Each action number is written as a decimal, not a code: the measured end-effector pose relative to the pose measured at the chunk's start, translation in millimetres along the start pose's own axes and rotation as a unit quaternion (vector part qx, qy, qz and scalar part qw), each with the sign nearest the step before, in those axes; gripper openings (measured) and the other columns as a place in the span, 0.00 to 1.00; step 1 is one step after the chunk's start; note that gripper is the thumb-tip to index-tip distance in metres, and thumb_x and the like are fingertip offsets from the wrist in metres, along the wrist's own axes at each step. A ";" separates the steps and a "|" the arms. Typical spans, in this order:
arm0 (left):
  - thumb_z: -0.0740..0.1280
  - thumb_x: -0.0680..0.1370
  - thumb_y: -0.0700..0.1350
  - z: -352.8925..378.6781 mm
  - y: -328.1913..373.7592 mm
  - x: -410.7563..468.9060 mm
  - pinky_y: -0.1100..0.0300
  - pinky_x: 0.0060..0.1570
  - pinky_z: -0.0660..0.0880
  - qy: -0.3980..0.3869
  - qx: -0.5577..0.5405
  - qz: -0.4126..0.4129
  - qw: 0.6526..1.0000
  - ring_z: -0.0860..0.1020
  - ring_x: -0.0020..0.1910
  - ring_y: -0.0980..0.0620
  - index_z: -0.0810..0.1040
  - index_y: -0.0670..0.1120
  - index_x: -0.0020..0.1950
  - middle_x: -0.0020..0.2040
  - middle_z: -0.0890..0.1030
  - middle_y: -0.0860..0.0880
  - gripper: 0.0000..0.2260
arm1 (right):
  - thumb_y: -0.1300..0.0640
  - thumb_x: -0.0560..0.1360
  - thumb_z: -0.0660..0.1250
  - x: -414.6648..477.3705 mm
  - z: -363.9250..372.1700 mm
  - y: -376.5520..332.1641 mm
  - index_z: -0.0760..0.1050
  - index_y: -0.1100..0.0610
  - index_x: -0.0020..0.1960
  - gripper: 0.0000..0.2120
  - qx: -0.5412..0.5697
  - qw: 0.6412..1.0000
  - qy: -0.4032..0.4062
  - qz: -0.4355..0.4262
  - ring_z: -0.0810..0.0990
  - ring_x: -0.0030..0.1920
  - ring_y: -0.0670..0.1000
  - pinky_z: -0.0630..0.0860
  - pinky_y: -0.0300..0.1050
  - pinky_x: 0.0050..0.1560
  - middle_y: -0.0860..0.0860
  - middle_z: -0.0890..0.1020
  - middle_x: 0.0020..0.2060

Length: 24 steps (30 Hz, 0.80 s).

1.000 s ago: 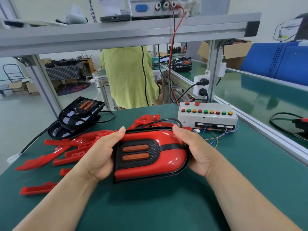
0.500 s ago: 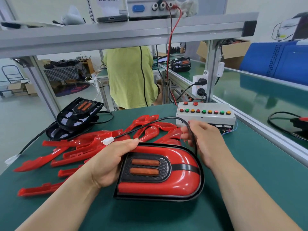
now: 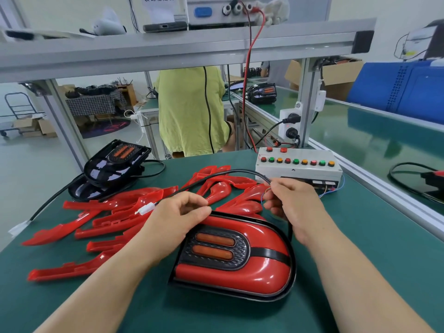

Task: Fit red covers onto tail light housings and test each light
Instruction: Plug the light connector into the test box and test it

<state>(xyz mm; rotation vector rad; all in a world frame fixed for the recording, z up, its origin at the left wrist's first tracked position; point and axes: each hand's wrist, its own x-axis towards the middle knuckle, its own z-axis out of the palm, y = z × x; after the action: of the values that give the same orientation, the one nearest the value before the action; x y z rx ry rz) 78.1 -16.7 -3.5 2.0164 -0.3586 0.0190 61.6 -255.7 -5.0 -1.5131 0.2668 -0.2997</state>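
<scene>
The left hand [image 3: 177,218] and right hand [image 3: 294,204] pinch the cable [image 3: 228,173] (black) beyond the tail light [image 3: 240,272].

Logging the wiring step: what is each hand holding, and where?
Both hold the black cable of the tail light. The left hand pinches it just behind the white connector; the right hand grips it farther along.
</scene>
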 end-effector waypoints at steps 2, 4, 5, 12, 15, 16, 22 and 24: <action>0.72 0.75 0.48 -7.4 -4.8 3.9 0.70 0.45 0.70 0.099 0.098 0.035 0.990 0.78 0.44 0.63 0.81 0.56 0.44 0.43 0.82 0.58 0.02 | 0.63 0.81 0.61 1.6 1.3 2.3 0.81 0.56 0.39 0.14 -0.018 1.000 0.013 -0.009 0.79 0.28 0.43 0.76 0.36 0.29 0.51 0.82 0.31; 0.70 0.77 0.49 -21.8 -9.7 8.5 0.65 0.48 0.71 0.196 0.200 0.042 0.959 0.77 0.47 0.60 0.81 0.54 0.47 0.46 0.80 0.57 0.01 | 0.64 0.81 0.60 2.7 3.1 3.7 0.82 0.58 0.47 0.12 -0.043 0.998 0.024 -0.026 0.79 0.27 0.42 0.77 0.35 0.30 0.52 0.82 0.33; 0.68 0.78 0.49 -30.0 -13.8 11.4 0.58 0.51 0.73 0.221 0.252 0.025 0.942 0.77 0.51 0.55 0.81 0.54 0.50 0.49 0.80 0.55 0.03 | 0.65 0.80 0.60 2.9 3.8 4.3 0.82 0.58 0.50 0.11 -0.058 0.997 0.029 -0.035 0.78 0.27 0.41 0.77 0.34 0.31 0.52 0.82 0.33; 0.66 0.78 0.55 -52.6 -38.9 20.8 0.52 0.51 0.71 0.182 0.344 -0.162 0.907 0.76 0.57 0.43 0.80 0.53 0.53 0.54 0.81 0.48 0.08 | 0.59 0.78 0.64 -2.6 5.2 4.6 0.81 0.58 0.49 0.07 -0.267 0.953 0.061 -0.132 0.79 0.47 0.55 0.74 0.48 0.50 0.51 0.83 0.43; 0.68 0.77 0.55 -55.6 -40.1 22.9 0.54 0.47 0.70 0.184 0.320 -0.167 0.914 0.76 0.49 0.46 0.80 0.54 0.43 0.49 0.81 0.50 0.07 | 0.58 0.78 0.66 -6.8 7.0 2.2 0.81 0.53 0.57 0.10 -0.301 0.935 0.082 -0.168 0.75 0.55 0.50 0.65 0.40 0.54 0.48 0.79 0.51; 0.70 0.76 0.55 -56.2 -40.7 23.2 0.54 0.46 0.70 0.180 0.313 -0.168 0.918 0.76 0.48 0.47 0.80 0.53 0.41 0.46 0.81 0.51 0.08 | 0.59 0.78 0.66 -7.1 7.5 1.6 0.81 0.53 0.59 0.11 -0.311 0.929 0.089 -0.178 0.75 0.57 0.49 0.64 0.38 0.55 0.48 0.78 0.54; 0.71 0.76 0.51 -53.4 -36.3 20.0 0.54 0.44 0.70 0.204 0.254 -0.124 0.937 0.76 0.45 0.48 0.81 0.51 0.41 0.42 0.80 0.52 0.06 | 0.62 0.75 0.68 -14.2 12.2 -4.0 0.80 0.55 0.60 0.14 -0.314 0.911 0.128 -0.236 0.74 0.60 0.49 0.70 0.42 0.63 0.46 0.74 0.60; 0.70 0.76 0.51 -51.5 -30.1 18.3 0.53 0.45 0.71 0.232 0.241 -0.080 0.939 0.77 0.45 0.48 0.81 0.52 0.44 0.43 0.80 0.53 0.04 | 0.63 0.75 0.69 -16.6 14.1 -5.1 0.80 0.55 0.59 0.13 -0.303 0.908 0.126 -0.258 0.74 0.60 0.48 0.71 0.43 0.63 0.44 0.74 0.57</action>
<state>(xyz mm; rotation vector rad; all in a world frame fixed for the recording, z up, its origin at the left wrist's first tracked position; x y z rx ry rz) 110.7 36.5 -3.0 2.4302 0.1297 0.5175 51.0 -236.8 0.5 -2.1588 0.1616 -0.9045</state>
